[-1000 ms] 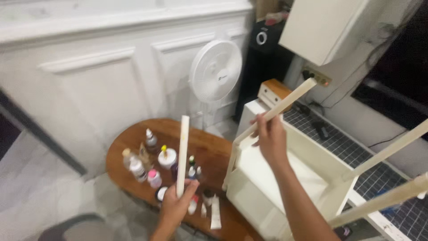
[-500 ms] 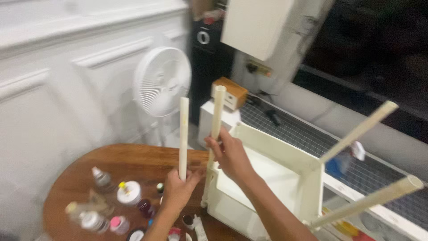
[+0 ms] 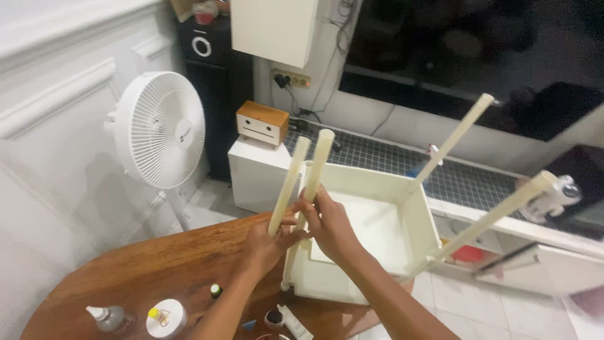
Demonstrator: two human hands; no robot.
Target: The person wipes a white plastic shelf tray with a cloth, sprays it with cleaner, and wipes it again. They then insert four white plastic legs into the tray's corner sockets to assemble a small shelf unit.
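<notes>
Living-room corner: white panelled wall, white pedestal fan point(image 3: 162, 129), dark screen along the far wall, tiled floor.

Bench point(image 3: 135, 274): round, brown wood, carrying small bottles point(image 3: 165, 317) and tubes at its near edge.

Item 1: cream stool point(image 3: 371, 230), upturned, seat down on the bench edge to the right of the fan. 2 fitted legs point(image 3: 456, 135) rise from its far corners, slanting up and right.

Item 2: 2 loose cream legs point(image 3: 302, 182), held together at the stool's near-left corner. Long axis near vertical, tops leaning slightly right toward the screen, lower ends down at the stool frame.

Left hand point(image 3: 267, 242): closed around the left leg low on its length. Right hand point(image 3: 330, 226): closed around the right leg point(image 3: 318, 167), just beside the left hand, touching it.

Risks, judged:
- Stool overhangs the bench edge; sideways push on a leg could tip it to the floor.
- Leg entering its socket at a slant could bind or cross-thread.
- 2 legs in a tight grip could slip and strike the bottles below.
</notes>
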